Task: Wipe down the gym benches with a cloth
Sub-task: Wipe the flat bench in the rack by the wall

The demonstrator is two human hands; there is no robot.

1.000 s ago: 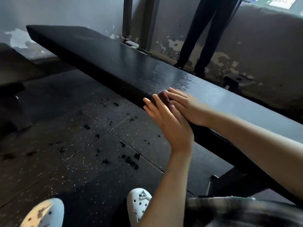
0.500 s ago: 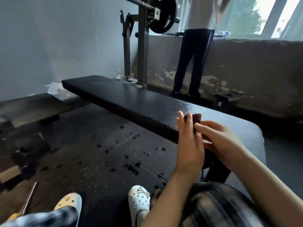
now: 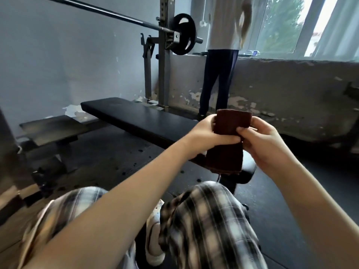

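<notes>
A dark brown folded cloth (image 3: pixel 231 125) is held up in the air in front of me, above the near end of the black padded bench (image 3: pixel 139 117). My left hand (image 3: pixel 209 134) grips the cloth from the left, its thumb across the cloth's middle. My right hand (image 3: pixel 262 140) pinches the cloth from the right. The lower part of the cloth (image 3: pixel 223 160) hangs below both hands and hides part of the bench's near end. The bench runs away to the upper left.
A barbell (image 3: pixel 108 14) with a black plate (image 3: pixel 182 36) rests on a grey rack (image 3: pixel 164 61) behind the bench. A person (image 3: pixel 221 61) stands at the window ledge. A second low bench (image 3: pixel 52 129) stands at left. My plaid-clad knees fill the foreground.
Both hands have risen from the bench top with the cloth, which is now held up and more unfolded. The view has tilted up and pulled back from the bench.
</notes>
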